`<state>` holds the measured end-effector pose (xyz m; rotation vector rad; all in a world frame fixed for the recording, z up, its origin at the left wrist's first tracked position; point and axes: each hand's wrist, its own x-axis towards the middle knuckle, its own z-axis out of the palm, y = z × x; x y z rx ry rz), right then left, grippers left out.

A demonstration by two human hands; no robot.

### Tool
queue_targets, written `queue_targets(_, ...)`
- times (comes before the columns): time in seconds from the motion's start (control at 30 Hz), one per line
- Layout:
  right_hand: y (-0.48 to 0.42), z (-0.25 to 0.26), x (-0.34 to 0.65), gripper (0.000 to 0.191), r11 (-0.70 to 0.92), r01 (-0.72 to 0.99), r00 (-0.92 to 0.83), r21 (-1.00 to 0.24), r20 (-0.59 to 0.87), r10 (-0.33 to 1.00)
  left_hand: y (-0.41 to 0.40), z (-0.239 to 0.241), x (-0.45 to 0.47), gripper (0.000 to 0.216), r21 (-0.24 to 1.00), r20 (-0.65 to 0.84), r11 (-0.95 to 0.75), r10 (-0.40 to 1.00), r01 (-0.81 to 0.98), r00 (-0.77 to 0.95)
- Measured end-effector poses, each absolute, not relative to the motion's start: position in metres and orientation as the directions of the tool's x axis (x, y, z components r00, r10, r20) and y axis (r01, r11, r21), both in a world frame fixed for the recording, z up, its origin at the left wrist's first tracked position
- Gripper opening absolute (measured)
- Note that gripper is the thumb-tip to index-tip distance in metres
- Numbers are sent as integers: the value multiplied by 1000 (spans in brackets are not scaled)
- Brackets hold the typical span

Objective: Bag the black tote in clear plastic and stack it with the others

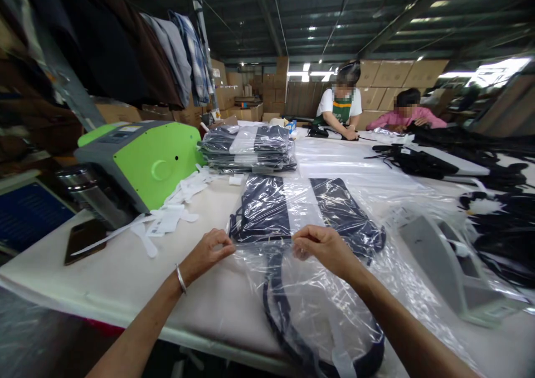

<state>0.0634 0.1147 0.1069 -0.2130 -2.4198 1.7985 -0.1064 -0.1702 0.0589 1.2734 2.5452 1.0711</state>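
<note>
A dark, flat folded item [266, 206] with a white band [303, 202] across its middle lies inside a clear plastic bag [307, 289] on the table. A long dark strap [276, 294] curves from it toward me under the film, down to the table's near edge. With thumb and fingers pinched, my left hand [211, 250] is at the left edge of the plastic bag. My right hand [320, 247] pinches the film near the item's lower middle. A bracelet circles my left wrist.
A stack of similar bagged items [251, 149] stands behind. At left are a green-and-grey machine [154, 160], a flask [94, 194], a phone [86, 241] and white paper strips [167, 219]. A grey dispenser [443, 261] stands right; two people [340, 102] work across the table.
</note>
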Motion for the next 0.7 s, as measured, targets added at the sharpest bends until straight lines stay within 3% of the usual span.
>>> queue_targets(0.1, 128, 93, 40, 15, 509, 72, -969, -858, 61, 240, -167, 55, -104, 35, 606, 215, 454, 697, 653, -684)
queue_targets(0.2, 136, 77, 24, 16, 728, 51, -968, -683, 144, 204, -160, 44, -102, 35, 472, 210, 594, 642, 651, -738)
queue_targets(0.27, 137, 70, 19, 18, 789, 28, -965, -614, 189, 182, -156, 38, -100, 31, 366, 217, 679, 602, 636, -768)
queue_targets(0.37, 137, 63, 18, 21, 792, 11, -961, -610, 212, 177, -150, 39, -90, 19, 284, 310, 737, 535, 614, -786)
queue_targets(0.47, 139, 61, 19, 17, 751, 52, -953, -658, 191, 233, -135, 55, -70, 9, 296, 467, 689, 500, 662, -729)
queue_targets(0.57, 142, 59, 21, 14, 687, 141, -935, -713, 133, 330, -104, 73, -42, 9, 304, 528, 537, 592, 787, -609)
queue_targets(0.7, 147, 54, 19, 13, 690, 161, -932, -706, 120, 341, -54, 72, -11, 17, 314, 436, 376, 758, 872, -484)
